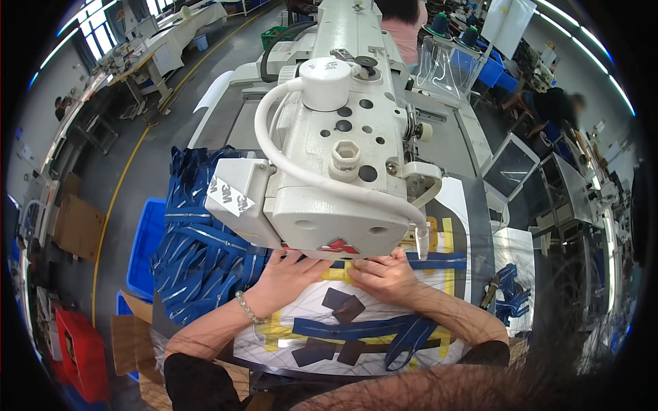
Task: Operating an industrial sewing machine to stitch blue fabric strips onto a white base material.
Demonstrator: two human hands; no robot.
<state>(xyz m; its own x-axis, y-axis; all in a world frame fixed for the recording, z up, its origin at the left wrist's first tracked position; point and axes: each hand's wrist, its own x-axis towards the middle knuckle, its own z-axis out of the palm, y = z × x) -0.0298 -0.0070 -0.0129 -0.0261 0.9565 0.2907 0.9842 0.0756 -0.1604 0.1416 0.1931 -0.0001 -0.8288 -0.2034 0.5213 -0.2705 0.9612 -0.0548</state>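
Note:
A long blue zipper strip [439,261] runs left to right under the front of a white sewing machine head [336,226]. My left hand [289,277] lies with fingers stretched out over the strip's left part, palm down. Against the middle of the strip, my right hand [385,277] has its fingers bent and pressed together on it. The machine head hides some fingertips. Nearer to me, another blue zipper strip [343,329] lies folded on the white, yellow-taped work plate [288,308]. Small dark fabric pieces [343,305] rest beside it.
A large heap of blue zippers [199,253] sits left of the machine, above a blue bin [140,264]. More blue strips [510,294] lie at the right. A red crate [82,353] and cardboard boxes [77,222] stand on the left floor. A person in pink [403,34] is behind the machine.

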